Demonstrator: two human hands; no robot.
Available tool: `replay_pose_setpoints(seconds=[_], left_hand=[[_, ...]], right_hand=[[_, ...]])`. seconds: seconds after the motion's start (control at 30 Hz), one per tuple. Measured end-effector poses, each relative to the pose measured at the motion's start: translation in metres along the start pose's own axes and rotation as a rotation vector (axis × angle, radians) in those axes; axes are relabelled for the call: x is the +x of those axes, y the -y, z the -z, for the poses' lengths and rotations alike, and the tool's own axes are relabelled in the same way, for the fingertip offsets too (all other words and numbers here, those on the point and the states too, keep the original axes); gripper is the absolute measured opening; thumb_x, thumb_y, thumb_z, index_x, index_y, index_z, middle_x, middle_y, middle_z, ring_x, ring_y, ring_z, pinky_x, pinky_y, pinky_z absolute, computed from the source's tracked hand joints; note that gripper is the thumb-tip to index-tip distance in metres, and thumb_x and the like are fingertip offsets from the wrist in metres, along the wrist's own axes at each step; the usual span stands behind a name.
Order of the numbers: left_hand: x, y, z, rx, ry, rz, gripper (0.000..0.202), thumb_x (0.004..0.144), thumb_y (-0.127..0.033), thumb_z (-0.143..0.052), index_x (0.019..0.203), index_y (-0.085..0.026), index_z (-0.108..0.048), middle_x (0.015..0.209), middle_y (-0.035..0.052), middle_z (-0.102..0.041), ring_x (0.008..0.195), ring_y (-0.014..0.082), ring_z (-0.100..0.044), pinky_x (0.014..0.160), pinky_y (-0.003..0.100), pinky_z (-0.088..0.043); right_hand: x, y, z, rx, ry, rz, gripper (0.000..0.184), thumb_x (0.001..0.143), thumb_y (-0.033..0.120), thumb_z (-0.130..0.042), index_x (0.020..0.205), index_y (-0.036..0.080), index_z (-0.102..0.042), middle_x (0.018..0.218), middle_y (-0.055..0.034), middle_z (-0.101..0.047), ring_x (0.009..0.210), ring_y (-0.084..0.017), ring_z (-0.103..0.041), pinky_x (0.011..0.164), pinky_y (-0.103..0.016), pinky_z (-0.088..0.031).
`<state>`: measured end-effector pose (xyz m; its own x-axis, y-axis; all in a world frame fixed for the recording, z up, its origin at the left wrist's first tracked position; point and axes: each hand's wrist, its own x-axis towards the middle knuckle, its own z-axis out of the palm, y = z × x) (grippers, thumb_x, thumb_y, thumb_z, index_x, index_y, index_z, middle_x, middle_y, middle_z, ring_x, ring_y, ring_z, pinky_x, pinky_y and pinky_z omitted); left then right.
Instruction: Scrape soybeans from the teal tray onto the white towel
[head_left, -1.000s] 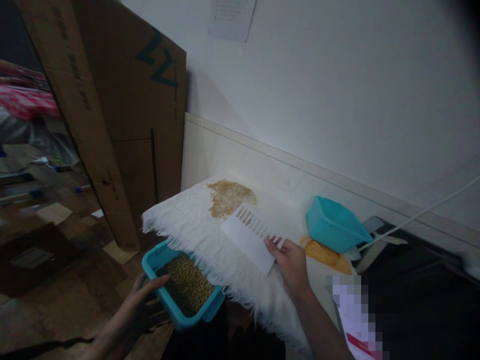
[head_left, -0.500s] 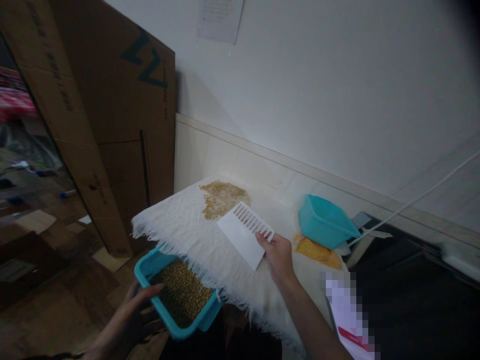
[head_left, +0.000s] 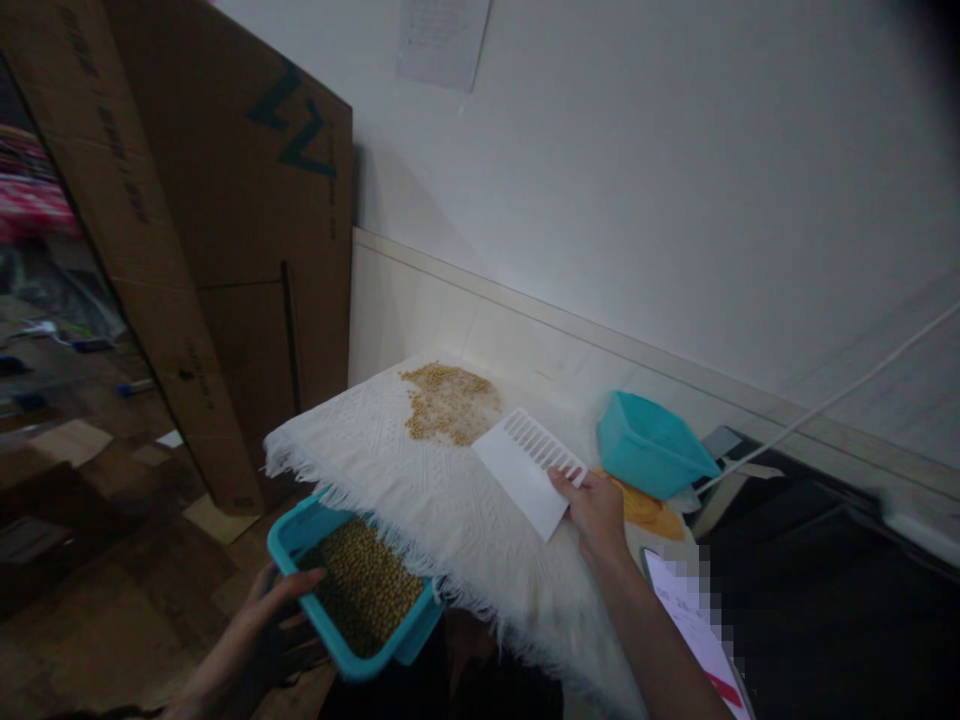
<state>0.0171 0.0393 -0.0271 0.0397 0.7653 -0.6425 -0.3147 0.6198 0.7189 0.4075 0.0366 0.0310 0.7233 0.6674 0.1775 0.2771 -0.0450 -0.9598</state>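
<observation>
My left hand [head_left: 281, 620] grips the left side of a blue plastic bin [head_left: 352, 665], thumb over its rim. Soybeans [head_left: 375, 585] fill much of that bin, which is held just below the table edge. In my right hand [head_left: 596, 515] is a flat white plastic scraper [head_left: 521, 470] with a row of slots, pinched by its slotted edge above the white fringed tablecloth [head_left: 352, 430]. To the scraper's left, a patch of loose soybeans [head_left: 446, 400] lies spread on the cloth.
A second blue bin [head_left: 652, 445] stands at the table's right end beside something yellow [head_left: 649, 510]. Left of the table rises a tall cardboard box [head_left: 247, 230]. A white wall [head_left: 637, 180] runs behind. A phone-like screen [head_left: 697, 630] shows at lower right.
My right hand has moved the scraper to the right, away from the loose soybeans. My left hand and its bin stay in place.
</observation>
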Motion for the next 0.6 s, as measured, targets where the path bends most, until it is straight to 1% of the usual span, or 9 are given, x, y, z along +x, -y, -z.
replay_pose_setpoints(seconds=[0.1,0.17,0.23,0.3,0.37,0.43,0.53,0.57,0.6], left_hand=[[-0.002,0.001,0.0,0.002,0.026,-0.017,0.062,0.077,-0.037,-0.092,0.128,-0.038,-0.058,0.091,0.0014,-0.079,0.08,0.0325,-0.084,0.07,0.044,-0.068],[-0.004,0.001,0.001,0.001,0.04,-0.032,0.062,0.074,-0.039,-0.094,0.125,-0.038,-0.06,0.097,0.0021,-0.081,0.081,0.0327,-0.084,0.069,0.042,-0.068],[-0.006,0.002,0.0,-0.003,0.041,-0.04,0.064,0.072,-0.037,-0.095,0.126,-0.038,-0.06,0.102,0.002,-0.083,0.081,0.0326,-0.085,0.07,0.043,-0.068],[-0.007,0.002,-0.001,-0.014,0.037,-0.037,0.07,0.071,-0.037,-0.096,0.13,-0.039,-0.059,0.105,0.0021,-0.083,0.083,0.033,-0.085,0.074,0.045,-0.069],[-0.008,0.001,-0.002,-0.02,0.043,-0.028,0.077,0.07,-0.039,-0.097,0.137,-0.039,-0.057,0.107,0.0034,-0.083,0.085,0.0341,-0.085,0.079,0.049,-0.07],[-0.008,0.002,-0.002,-0.018,0.054,-0.03,0.08,0.07,-0.04,-0.097,0.139,-0.038,-0.057,0.108,0.0044,-0.083,0.085,0.0346,-0.085,0.083,0.051,-0.07],[-0.004,0.002,-0.001,-0.006,0.066,-0.037,0.067,0.075,-0.04,-0.095,0.132,-0.038,-0.059,0.103,0.0032,-0.083,0.087,0.0339,-0.085,0.083,0.051,-0.071],[-0.001,0.002,0.0,-0.003,0.064,-0.026,0.066,0.076,-0.04,-0.094,0.131,-0.038,-0.059,0.099,0.0023,-0.082,0.087,0.0338,-0.085,0.082,0.05,-0.071],[0.001,0.002,0.002,-0.004,0.059,-0.005,0.068,0.076,-0.038,-0.095,0.132,-0.039,-0.057,0.095,0.0013,-0.082,0.087,0.034,-0.086,0.082,0.05,-0.071]], right_hand=[[0.007,-0.004,0.009,-0.016,-0.026,0.005,0.055,0.057,0.063,-0.09,0.076,0.011,-0.084,0.067,-0.0103,-0.08,0.062,-0.029,-0.074,0.053,-0.037,-0.056],[0.011,-0.005,0.014,-0.015,-0.028,0.011,0.053,0.056,0.06,-0.092,0.075,0.012,-0.084,0.067,-0.0104,-0.08,0.063,-0.03,-0.075,0.054,-0.037,-0.057],[0.012,-0.003,0.017,-0.007,-0.017,0.018,0.052,0.056,0.059,-0.093,0.076,0.013,-0.084,0.069,-0.0103,-0.081,0.066,-0.03,-0.076,0.058,-0.038,-0.06],[0.009,0.002,0.015,0.024,0.003,0.023,0.052,0.058,0.06,-0.094,0.079,0.013,-0.085,0.071,-0.0101,-0.082,0.067,-0.031,-0.077,0.06,-0.038,-0.061],[0.001,0.008,0.006,0.079,0.037,0.02,0.052,0.061,0.061,-0.093,0.081,0.014,-0.085,0.074,-0.0103,-0.083,0.067,-0.03,-0.077,0.058,-0.038,-0.061],[-0.009,0.013,-0.01,0.138,0.091,0.002,0.051,0.062,0.061,-0.093,0.081,0.014,-0.085,0.077,-0.0105,-0.084,0.065,-0.029,-0.077,0.056,-0.037,-0.061],[-0.023,0.017,-0.037,0.188,0.152,-0.032,0.051,0.063,0.062,-0.092,0.082,0.015,-0.086,0.074,-0.0091,-0.083,0.062,-0.027,-0.076,0.057,-0.036,-0.06],[-0.025,0.017,-0.044,0.188,0.17,-0.036,0.05,0.064,0.061,-0.09,0.083,0.015,-0.086,0.074,-0.0089,-0.083,0.063,-0.027,-0.076,0.057,-0.036,-0.061],[-0.027,0.017,-0.05,0.185,0.179,-0.037,0.049,0.064,0.06,-0.09,0.083,0.015,-0.086,0.073,-0.0089,-0.083,0.064,-0.027,-0.076,0.057,-0.036,-0.06]])
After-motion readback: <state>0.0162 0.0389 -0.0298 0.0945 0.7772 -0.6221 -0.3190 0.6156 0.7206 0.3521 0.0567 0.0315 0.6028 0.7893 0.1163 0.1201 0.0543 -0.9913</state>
